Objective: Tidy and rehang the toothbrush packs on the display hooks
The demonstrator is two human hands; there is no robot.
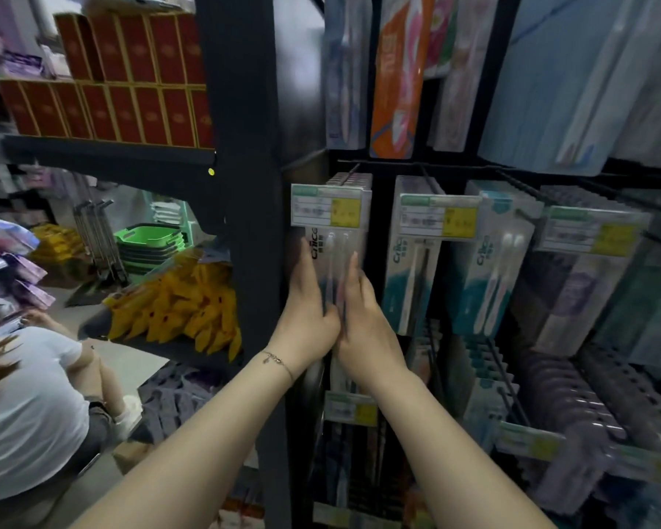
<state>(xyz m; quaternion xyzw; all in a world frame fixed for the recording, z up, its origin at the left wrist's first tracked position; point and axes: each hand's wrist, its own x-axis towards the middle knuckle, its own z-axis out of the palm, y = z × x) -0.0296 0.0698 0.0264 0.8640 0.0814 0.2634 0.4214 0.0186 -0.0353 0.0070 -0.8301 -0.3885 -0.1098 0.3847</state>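
While the toothbrush pack [336,257] hangs (leftmost hook [350,174]), left hand [309,303] and right hand [364,318] press it, fingers straight.

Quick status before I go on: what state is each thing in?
pack: upright under its price tag, between both hands.
left hand: fingers straight, pressing the pack's left edge.
right hand: fingers straight, pressing its front.
next pack: hanging, untouched.
baskets: stacked.
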